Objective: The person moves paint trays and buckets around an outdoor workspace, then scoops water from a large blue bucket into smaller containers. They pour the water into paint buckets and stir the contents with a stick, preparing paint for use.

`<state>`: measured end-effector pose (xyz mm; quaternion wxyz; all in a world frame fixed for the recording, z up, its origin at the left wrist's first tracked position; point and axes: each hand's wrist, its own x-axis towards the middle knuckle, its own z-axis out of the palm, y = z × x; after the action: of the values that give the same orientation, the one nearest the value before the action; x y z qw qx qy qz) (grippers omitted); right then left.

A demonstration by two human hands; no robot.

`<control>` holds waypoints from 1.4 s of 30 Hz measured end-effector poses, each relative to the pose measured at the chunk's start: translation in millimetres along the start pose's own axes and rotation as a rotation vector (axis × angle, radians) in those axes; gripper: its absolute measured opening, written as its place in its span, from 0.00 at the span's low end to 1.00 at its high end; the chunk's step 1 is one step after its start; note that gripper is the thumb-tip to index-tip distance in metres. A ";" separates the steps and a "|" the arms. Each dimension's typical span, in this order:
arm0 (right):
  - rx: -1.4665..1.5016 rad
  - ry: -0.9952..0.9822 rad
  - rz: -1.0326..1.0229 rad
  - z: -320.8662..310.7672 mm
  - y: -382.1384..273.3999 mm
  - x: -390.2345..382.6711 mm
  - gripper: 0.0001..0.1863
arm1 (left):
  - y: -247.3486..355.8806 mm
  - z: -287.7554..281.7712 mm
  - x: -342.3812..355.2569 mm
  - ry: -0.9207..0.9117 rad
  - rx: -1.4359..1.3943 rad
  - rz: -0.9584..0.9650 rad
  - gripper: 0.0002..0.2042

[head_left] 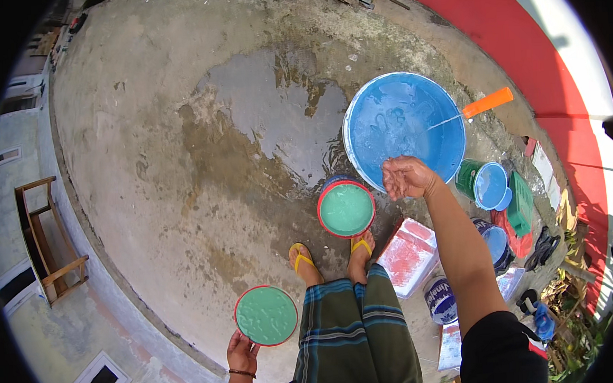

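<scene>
My left hand (243, 352) grips the edge of a round, red-rimmed lid (266, 316) whose upturned face is coated with green paint. My right hand (408, 177) is over the near rim of a large blue basin (402, 100). Its fingers are loosely bent and I see nothing in them. Rippled bluish liquid lies in the basin, and an orange-handled paint roller (488, 103) rests across its right rim. Just below and left of that hand stands a red-rimmed bucket (347, 209) of green paint, in front of my feet.
Right of my legs are a red-and-white stained tray (408, 257), a white-and-blue paint can (440, 300), a green can with blue paint (483, 183), a dark can (493, 243) and a green roller tray (520, 204). Wet concrete (268, 117) lies ahead. A wooden chair (49, 240) stands far left.
</scene>
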<state>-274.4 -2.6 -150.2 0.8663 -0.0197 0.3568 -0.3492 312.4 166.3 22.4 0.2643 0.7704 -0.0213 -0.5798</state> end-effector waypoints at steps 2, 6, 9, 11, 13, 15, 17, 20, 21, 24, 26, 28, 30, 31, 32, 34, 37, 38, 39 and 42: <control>-0.022 0.017 0.015 28.2 17.4 -2.8 0.17 | 2.9 5.7 -0.7 0.011 0.008 0.000 0.18; -0.091 0.007 0.083 50.2 64.2 20.6 0.15 | 6.1 16.7 1.5 -0.030 0.003 0.009 0.18; -0.180 0.153 0.066 52.8 107.0 43.1 0.13 | 5.9 18.2 3.5 -0.033 -0.004 0.014 0.18; -0.156 0.286 0.022 58.7 134.5 55.4 0.12 | 5.7 16.5 4.7 -0.048 -0.017 0.025 0.19; -0.877 0.425 -0.315 67.6 152.3 54.0 0.14 | 6.1 14.3 5.3 -0.039 -0.022 0.015 0.18; -1.367 0.568 -0.461 77.6 155.4 41.1 0.16 | 6.1 12.6 5.1 -0.038 -0.032 0.009 0.18; -1.167 0.673 -0.483 80.0 139.7 14.2 0.14 | 6.9 11.6 4.9 -0.030 -0.037 0.007 0.18; -0.983 0.928 -0.585 65.1 94.1 -16.3 0.11 | 5.8 10.4 5.5 -0.021 -0.057 -0.001 0.18; -0.993 1.048 -0.518 50.6 74.5 -18.0 0.10 | 5.2 9.8 6.6 -0.021 -0.059 -0.006 0.18; -1.137 1.174 -0.448 -7.8 32.0 -3.1 0.11 | 0.5 7.3 12.0 -0.020 -0.072 -0.004 0.18; -1.109 1.161 -0.132 -49.5 17.7 19.0 0.14 | -4.0 6.1 16.0 -0.052 -0.076 0.010 0.18; -1.233 1.252 -0.119 -77.6 18.9 37.7 0.17 | -6.3 3.2 17.5 -0.062 -0.085 0.017 0.20; -0.445 1.059 0.023 -89.2 16.3 41.8 0.14 | -8.0 0.5 16.1 -0.056 -0.073 0.033 0.22; -0.152 0.858 -0.012 -86.8 15.9 37.7 0.14 | -6.5 -2.9 14.4 -0.084 -0.045 0.031 0.22; -0.038 0.631 -0.026 -80.4 13.3 31.4 0.15 | -4.5 -6.4 12.9 -0.072 -0.018 0.021 0.23; 0.068 0.296 -0.068 -58.4 2.4 14.6 0.16 | 1.0 -13.2 10.2 -0.070 0.012 0.027 0.24; 0.027 0.003 -0.074 -15.5 2.8 -5.1 0.18 | 8.0 -19.0 12.1 -0.071 0.050 0.043 0.24; -0.006 -0.051 -0.069 -3.3 10.2 -10.6 0.18 | 13.4 -22.0 10.3 -0.049 0.065 0.059 0.24; -0.030 -0.140 -0.077 9.5 21.1 -8.3 0.19 | 18.1 -22.2 10.6 -0.062 0.060 0.065 0.23; -0.055 -0.131 -0.003 31.5 57.1 5.6 0.17 | 31.3 -12.4 11.5 -0.077 0.074 0.087 0.23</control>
<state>-217.9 30.3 -146.4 0.8865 -0.0670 0.3086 -0.3384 335.9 140.2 28.1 0.2594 0.7550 -0.0863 -0.5960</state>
